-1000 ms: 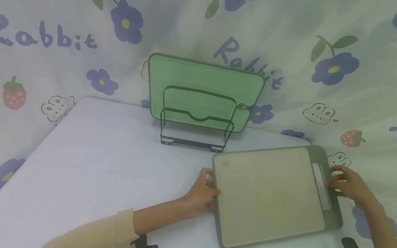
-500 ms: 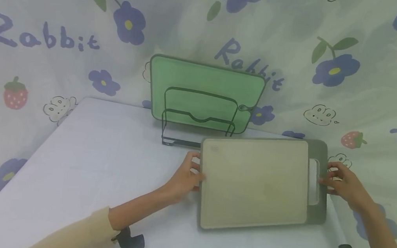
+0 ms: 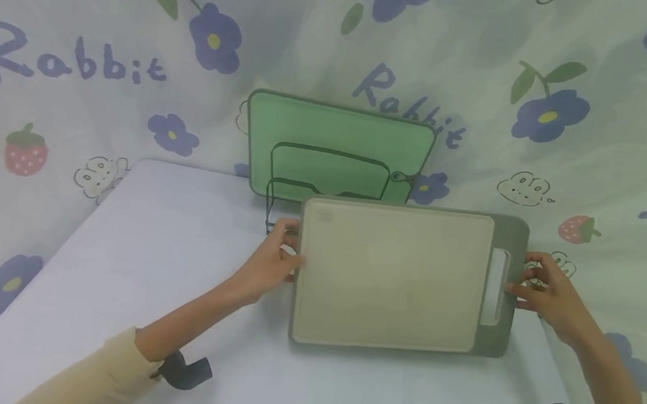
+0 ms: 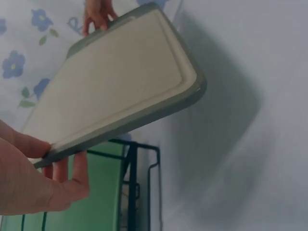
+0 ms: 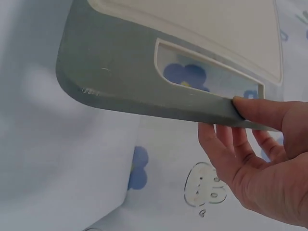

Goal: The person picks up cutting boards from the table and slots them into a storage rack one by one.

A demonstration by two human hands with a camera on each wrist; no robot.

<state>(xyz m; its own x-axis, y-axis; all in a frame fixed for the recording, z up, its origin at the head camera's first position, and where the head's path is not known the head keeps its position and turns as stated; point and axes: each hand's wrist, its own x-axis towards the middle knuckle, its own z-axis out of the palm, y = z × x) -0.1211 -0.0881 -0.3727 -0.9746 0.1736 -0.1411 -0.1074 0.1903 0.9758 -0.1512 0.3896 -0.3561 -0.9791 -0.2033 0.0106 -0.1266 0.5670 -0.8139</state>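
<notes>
A beige cutting board [image 3: 392, 278] with a grey rim and a slotted grey handle end is held up between both hands. My left hand [image 3: 269, 258] pinches its left edge, thumb on the beige face and fingers behind. At the handle end my right hand [image 3: 552, 292] grips the grey bar beside the slot, thumb in front. In the left wrist view the board [image 4: 115, 72] is off the table and casts a shadow on it. Behind it stands a black wire rack [image 3: 268, 203], its lower right part hidden by the board. A green cutting board [image 3: 336, 126] leans upright in the rack.
A white-covered table [image 3: 151, 257] lies under the board. Behind and to the right hangs a patterned curtain [image 3: 291, 39] with flowers and "Rabbit" lettering. Dark straps hang near both forearms.
Both hands have moved the beige cutting board left and toward the rack, levelling its earlier slant. It now overlaps the rack's front in the head view.
</notes>
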